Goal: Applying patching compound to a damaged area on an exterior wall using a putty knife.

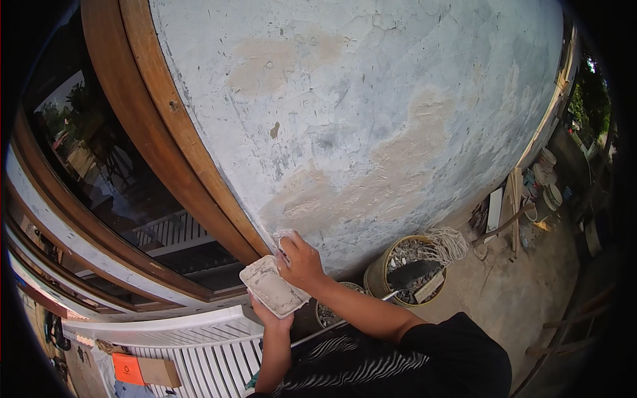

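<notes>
A shallow rectangular tray [274,288] of beige wall filler rests in my left hand [273,321], which grips it from below near the window frame. My right hand [302,264] is closed just above the tray, against the lower edge of the wall patch. A pale, filler-smeared putty scraper [286,235] shows past its fingers, at the wall; most of the tool is hidden by the hand. The bluish-white wall [332,86] carries broad beige filler patches [391,172], some still looking wet and ridged.
A brown wooden window frame [159,126] borders the wall on the left. Below stands a white slatted bench [212,355] with an orange box [128,369]. To the right sit a rubble-filled bucket [405,272] with a string mop head [446,245], wood strips [515,205] and several pots [551,196].
</notes>
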